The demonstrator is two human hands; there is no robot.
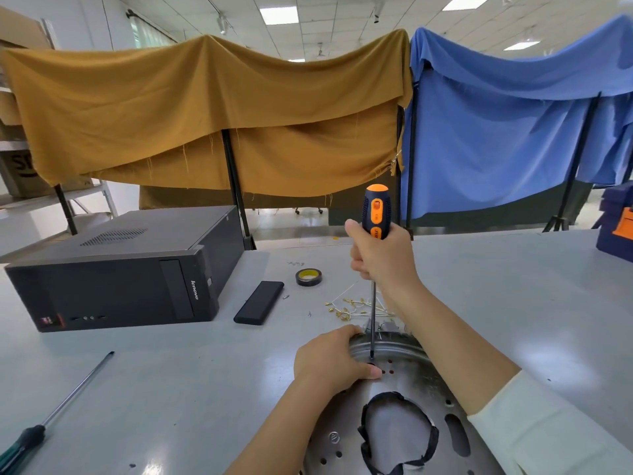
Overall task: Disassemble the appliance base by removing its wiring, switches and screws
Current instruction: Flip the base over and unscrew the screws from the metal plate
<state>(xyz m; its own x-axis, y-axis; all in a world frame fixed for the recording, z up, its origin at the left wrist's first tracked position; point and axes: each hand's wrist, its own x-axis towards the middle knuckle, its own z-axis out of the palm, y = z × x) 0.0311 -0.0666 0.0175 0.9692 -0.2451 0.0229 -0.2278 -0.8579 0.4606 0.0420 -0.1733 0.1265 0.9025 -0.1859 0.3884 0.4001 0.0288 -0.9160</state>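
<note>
Appliance base [404, 437]: a round metal plate lying flat on the grey table [171, 382], near edge, right of centre, with a taped central opening.
Right hand [380, 255]: wrapped tight around the orange-and-black handle of the screwdriver [376, 214], held upright, its tip down on the far part of the plate.
Left hand [334, 358]: fingers curled over the plate's left rim, thumb lying on the metal, steadying it.
Step in hand: loosening a screw at the far rim, judging by the tip's spot (the screw head itself is too small to make out).
Doing it well: keep the shaft vertical and press down while turning, so the tip does not cam out; keep the left thumb clear of the tip.
Wiring [356, 306]: pale leads with brass terminals, lying loose just beyond the plate.
Elsewhere: a black computer case [120, 279] far left, a tape roll [308, 277], and a second screwdriver [51, 419] near left.
</note>
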